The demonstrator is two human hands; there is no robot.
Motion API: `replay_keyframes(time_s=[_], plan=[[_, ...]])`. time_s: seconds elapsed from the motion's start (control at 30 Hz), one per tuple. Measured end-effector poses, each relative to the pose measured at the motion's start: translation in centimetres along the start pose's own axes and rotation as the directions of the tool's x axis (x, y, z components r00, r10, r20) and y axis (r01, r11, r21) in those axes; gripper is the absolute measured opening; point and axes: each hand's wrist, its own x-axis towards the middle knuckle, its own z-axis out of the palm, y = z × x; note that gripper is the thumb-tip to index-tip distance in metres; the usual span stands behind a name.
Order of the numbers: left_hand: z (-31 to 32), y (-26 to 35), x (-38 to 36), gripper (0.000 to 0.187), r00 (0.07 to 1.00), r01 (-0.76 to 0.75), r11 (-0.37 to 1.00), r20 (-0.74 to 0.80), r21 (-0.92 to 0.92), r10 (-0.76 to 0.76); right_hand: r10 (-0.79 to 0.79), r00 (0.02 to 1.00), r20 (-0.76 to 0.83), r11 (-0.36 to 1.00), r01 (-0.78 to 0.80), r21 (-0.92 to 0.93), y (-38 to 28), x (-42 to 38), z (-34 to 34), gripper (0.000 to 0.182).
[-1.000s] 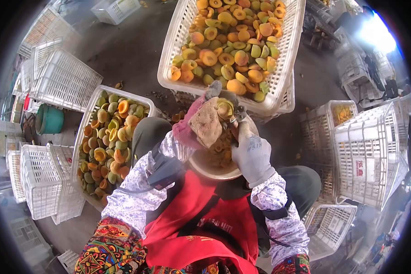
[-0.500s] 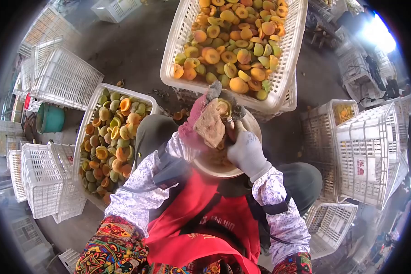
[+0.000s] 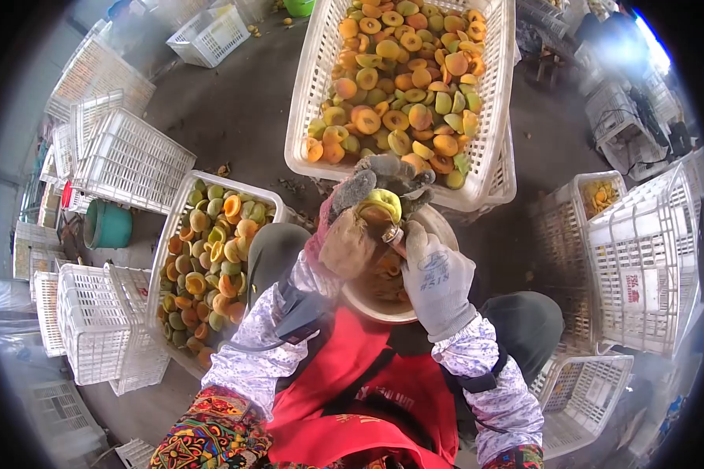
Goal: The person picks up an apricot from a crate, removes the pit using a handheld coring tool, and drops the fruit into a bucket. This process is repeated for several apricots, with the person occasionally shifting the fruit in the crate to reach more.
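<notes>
My left hand (image 3: 352, 223), in a worn, dirty glove, is closed around a yellow-green fruit half (image 3: 381, 205) above a round bowl (image 3: 432, 223). My right hand (image 3: 438, 277), in a pale grey glove, grips a small metal-tipped tool (image 3: 393, 237), its tip at the fruit's lower edge. Orange scraps lie in the bowl, partly hidden by my hands. Just beyond stands a white crate (image 3: 305, 102) of orange and green fruit halves. To the left, another crate (image 3: 181, 181) holds green and orange fruit.
Stacked white crates (image 3: 133, 156) and a teal bucket (image 3: 108, 224) stand at the left. More crates (image 3: 641, 266) rise at the right, one holding orange pieces. A white crate (image 3: 211, 37) sits at the far left back.
The view has shifted, so the crates appear farther right and mostly lower. My left hand's grey fingertips and the fruit show more plainly, and my right hand is turned with its printed back showing.
</notes>
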Motion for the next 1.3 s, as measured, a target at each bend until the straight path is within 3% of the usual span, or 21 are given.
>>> replay_keyframes(time_s=[0.07, 0.1, 0.17, 0.2, 0.23, 0.27, 0.3, 0.43, 0.5, 0.6, 0.67, 0.7, 0.73, 0.8, 0.83, 0.9, 1.03, 1.13, 1.2, 1.23, 1.3], plan=[[-0.4, -0.2, 0.0, 0.040, 0.983, -0.180, 0.885, 0.098, 0.428, 0.153, 0.032, 0.999, 0.042, 0.998, -0.034, 0.052, 0.0, 0.1, -0.7, 0.022], [0.3, 0.7, 0.2, 0.040, 0.984, -0.178, 0.888, 0.099, 0.425, 0.150, 0.059, 0.994, 0.087, 0.993, -0.067, 0.099, 0.0, 0.1, -1.0, 0.021], [1.6, 2.6, 0.7, 0.040, 0.950, -0.311, 0.383, 0.268, 0.870, 0.162, 0.122, 0.982, 0.145, 0.956, -0.155, 0.249, 0.1, 0.0, -0.7, 0.021], [1.3, 1.8, 0.8, 0.040, 0.949, -0.311, 0.387, 0.267, 0.868, 0.165, 0.171, 0.964, 0.205, 0.888, -0.241, 0.392, 0.2, 0.2, -0.7, 0.021], [0.6, 0.5, 0.9, 0.043, 0.996, -0.079, 0.804, 0.087, 0.589, 0.035, 0.169, 0.964, 0.205, 0.890, -0.238, 0.388, 0.5, 0.5, -1.2, 0.021], [0.4, 0.0, 1.1, 0.047, 0.985, 0.170, 0.977, -0.007, 0.127, -0.170, 0.215, 0.869, 0.446, 0.660, -0.466, 0.589, 1.0, 1.1, -2.2, 0.022], [0.3, -0.4, 1.0, 0.046, 0.980, 0.200, 0.977, -0.007, -0.074, -0.201, 0.162, 0.730, 0.664, 0.346, -0.672, 0.654, 1.3, 1.5, -2.8, 0.024], [-0.6, -0.7, 0.7, 0.044, 0.990, 0.141, 0.990, 0.015, 0.006, -0.141, 0.164, 0.865, 0.475, 0.476, -0.491, 0.729, 1.5, 0.8, -1.7, 0.025], [-1.1, -1.1, 0.9, 0.043, 0.998, 0.046, 0.975, 0.032, 0.218, -0.055, 0.179, 0.974, 0.137, 0.884, -0.220, 0.412, 1.6, 0.4, -1.2, 0.025], [-0.9, -0.5, 1.2, 0.044, 0.998, -0.013, 0.931, 0.058, 0.364, -0.008, 0.118, 0.984, 0.130, 0.888, -0.164, 0.431, 1.6, 0.3, -1.5, 0.027], [-0.2, 0.3, 1.5, 0.041, 0.918, 0.368, 0.855, -0.002, -0.366, -0.396, 0.128, 0.968, 0.217, 0.896, -0.207, 0.394, 1.4, 0.6, -1.9, 0.028], [0.1, 0.2, 1.5, 0.038, 0.919, 0.350, 0.824, -0.006, -0.446, -0.394, 0.142, 0.944, 0.299, 0.900, -0.249, 0.359, 1.2, 0.7, -2.0, 0.029], [0.0, -0.2, 1.4, 0.038, 0.918, 0.352, 0.823, -0.006, -0.447, -0.396, 0.144, 0.943, 0.300, 0.899, -0.251, 0.359, 1.3, 0.8, -1.5, 0.029], [-0.4, -0.9, 1.2, 0.045, 0.991, 0.134, 0.987, -0.021, 0.094, -0.133, 0.011, 0.997, -0.079, 0.918, 0.021, 0.397, 1.4, 0.8, -0.1, 0.027], [-0.7, -1.1, 1.2, 0.045, 0.991, 0.133, 0.987, -0.023, 0.094, -0.132, 0.010, 0.997, -0.078, 0.917, 0.022, 0.397, 1.4, 0.7, 0.1, 0.027], [-0.9, -1.2, 1.3, 0.041, 0.980, 0.201, 0.969, 0.023, -0.145, -0.199, 0.045, 0.998, 0.053, 0.924, -0.062, 0.378, 1.3, 0.5, 0.2, 0.026], [-1.8, -1.4, 1.5, 0.034, 0.954, 0.298, 0.826, 0.114, -0.478, -0.279, 0.046, 0.999, 0.003, 0.945, -0.044, 0.324, 1.1, 0.2, 1.4, 0.027], [-2.3, -0.9, 1.9, 0.032, 0.956, 0.279, 0.921, 0.169, -0.271, -0.240, 0.054, 0.995, 0.082, 0.936, -0.079, 0.342, 1.1, 0.2, 1.4, 0.029], [-1.6, 0.2, 2.0, 0.039, 0.972, -0.100, 0.931, 0.234, 0.350, 0.017, 0.040, 0.989, 0.146, 0.913, -0.095, 0.397, 1.3, 0.1, 1.3, 0.030], [-1.5, 0.5, 2.0, 0.039, 0.973, -0.097, 0.932, 0.230, 0.349, 0.015, 0.039, 0.988, 0.151, 0.913, -0.097, 0.397, 1.5, 0.0, 1.3, 0.030], [-1.4, 0.9, 2.5, 0.042, 0.932, 0.347, 0.928, 0.056, 0.136, -0.357, -0.031, 0.984, 0.175, 0.840, -0.069, 0.538, 2.1, 0.3, 1.4, 0.028]])
